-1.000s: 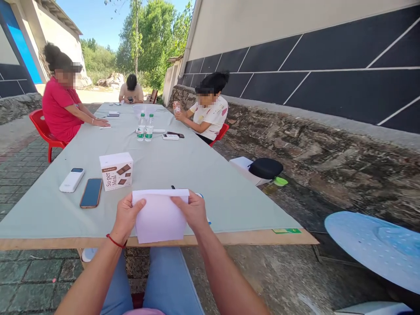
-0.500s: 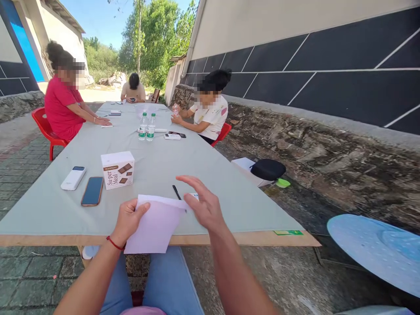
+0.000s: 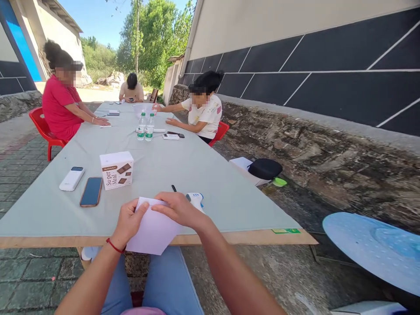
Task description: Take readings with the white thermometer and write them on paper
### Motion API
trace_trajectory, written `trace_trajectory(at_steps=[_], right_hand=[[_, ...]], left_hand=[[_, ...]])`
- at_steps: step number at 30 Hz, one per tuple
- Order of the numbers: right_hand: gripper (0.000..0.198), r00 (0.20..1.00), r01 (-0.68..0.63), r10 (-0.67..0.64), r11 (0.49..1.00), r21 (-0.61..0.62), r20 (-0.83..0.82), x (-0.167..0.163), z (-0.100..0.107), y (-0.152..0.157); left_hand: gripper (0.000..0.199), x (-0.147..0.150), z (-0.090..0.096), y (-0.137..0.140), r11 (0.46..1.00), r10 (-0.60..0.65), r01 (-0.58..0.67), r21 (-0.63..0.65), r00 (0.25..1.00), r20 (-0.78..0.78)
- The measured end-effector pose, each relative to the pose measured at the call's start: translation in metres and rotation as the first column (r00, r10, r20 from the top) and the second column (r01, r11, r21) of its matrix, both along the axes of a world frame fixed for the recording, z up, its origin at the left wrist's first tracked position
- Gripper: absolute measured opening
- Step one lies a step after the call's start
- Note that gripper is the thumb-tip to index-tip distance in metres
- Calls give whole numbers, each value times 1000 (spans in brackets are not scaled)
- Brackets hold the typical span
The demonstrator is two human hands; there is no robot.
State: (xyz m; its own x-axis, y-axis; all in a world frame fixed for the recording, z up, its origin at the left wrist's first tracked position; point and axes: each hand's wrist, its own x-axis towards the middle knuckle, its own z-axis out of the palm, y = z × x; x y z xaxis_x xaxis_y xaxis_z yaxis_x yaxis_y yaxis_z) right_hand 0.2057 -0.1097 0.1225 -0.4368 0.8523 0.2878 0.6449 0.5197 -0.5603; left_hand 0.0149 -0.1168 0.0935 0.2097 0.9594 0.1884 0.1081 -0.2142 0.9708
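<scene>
Outdoors at a long table [image 3: 197, 166], I am pinching a folded white paper [image 3: 152, 229] with my left hand [image 3: 128, 221]. My right hand [image 3: 179, 210] is pressing fingers curled along its top edge; keeping corners aligned should give a clean crease.

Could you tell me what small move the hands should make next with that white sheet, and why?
Probably press the right hand along the top edge of the paper. The left hand pinches its left side, the sheet hangs tilted over the table edge, and the right fingers already lie across the top.
</scene>
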Motion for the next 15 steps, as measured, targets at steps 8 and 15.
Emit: trace_trajectory(at_steps=[8,15], right_hand=[[38,999,-31,31,1000,-4,10,1,3,2],[32,995,12,-5,998,-66,104,7,4,5]], left_hand=[[33,-3,5,-2,990,60,-48,132,994,-96],[39,-6,3,4,992,116,-112,65,991,-63]])
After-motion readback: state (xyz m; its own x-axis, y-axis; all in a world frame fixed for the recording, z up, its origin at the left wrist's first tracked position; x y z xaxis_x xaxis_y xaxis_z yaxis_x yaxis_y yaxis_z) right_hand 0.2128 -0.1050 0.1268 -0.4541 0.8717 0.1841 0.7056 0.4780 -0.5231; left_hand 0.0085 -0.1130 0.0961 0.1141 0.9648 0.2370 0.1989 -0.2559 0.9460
